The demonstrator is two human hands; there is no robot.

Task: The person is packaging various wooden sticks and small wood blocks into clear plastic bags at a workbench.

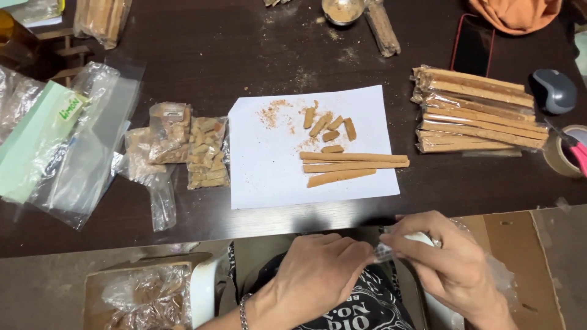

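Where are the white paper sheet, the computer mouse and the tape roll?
Paper sheet [269, 177]: head view, bare lower-left part.
Mouse [553, 90]: head view, middle of its grey top.
Tape roll [555, 156]: head view, outer left wall.

A white sheet of paper [269, 165] lies mid-table. On it rest three long tan sticks [351, 166] and several short pieces [330, 125]. Left of it lie small filled bags [186, 146]; right of it, wrapped stick bundles [480, 110] and a grey mouse [553, 90].

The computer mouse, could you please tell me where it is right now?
In the head view, the grey computer mouse sits on the dark table at the far right, just beyond the stack of wrapped brown sticks and above the tape roll.
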